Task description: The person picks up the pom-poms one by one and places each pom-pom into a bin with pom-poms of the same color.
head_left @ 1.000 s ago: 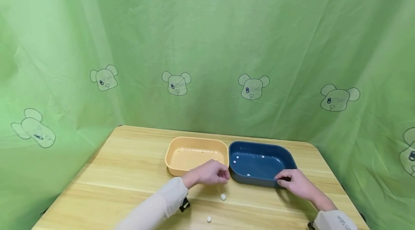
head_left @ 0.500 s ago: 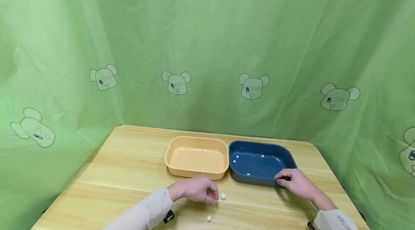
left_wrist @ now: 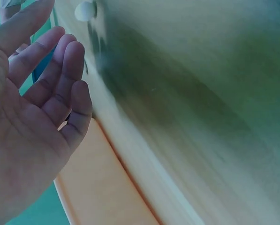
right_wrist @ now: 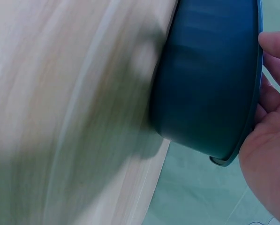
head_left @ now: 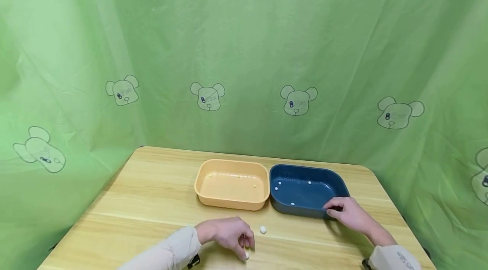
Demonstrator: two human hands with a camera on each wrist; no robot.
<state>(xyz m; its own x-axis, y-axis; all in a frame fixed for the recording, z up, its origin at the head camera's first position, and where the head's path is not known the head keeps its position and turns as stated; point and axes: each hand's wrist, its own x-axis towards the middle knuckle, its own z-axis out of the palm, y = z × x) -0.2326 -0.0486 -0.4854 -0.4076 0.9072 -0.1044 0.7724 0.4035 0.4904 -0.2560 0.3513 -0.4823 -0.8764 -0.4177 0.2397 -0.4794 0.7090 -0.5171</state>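
Note:
On the table, my left hand [head_left: 232, 235] reaches down with loosely bent fingers at a small white ball [head_left: 247, 255], its thumb tip right beside the ball. The left wrist view shows the fingers [left_wrist: 74, 61] spread from the thumb with nothing between them, and a white ball [left_wrist: 85, 11] just past the tips. A second white ball [head_left: 263, 230] lies a little farther from me. My right hand [head_left: 348, 214] pinches the near right rim of the dark blue tub [head_left: 301, 210]; in the right wrist view, thumb and fingers hold that tub's wall [right_wrist: 205, 84].
Left of the blue tub, against it, stands a light orange tub [head_left: 232, 204] with 3 tiny pale balls inside. Several white balls [head_left: 309, 183] lie in the blue tub. Green curtains [head_left: 244, 58] hang behind and beside the wooden table [head_left: 152, 202].
My left hand has moved from beside the orange tub back towards me, past the farther ball, down to the nearer one. My right hand stays at the blue tub's rim.

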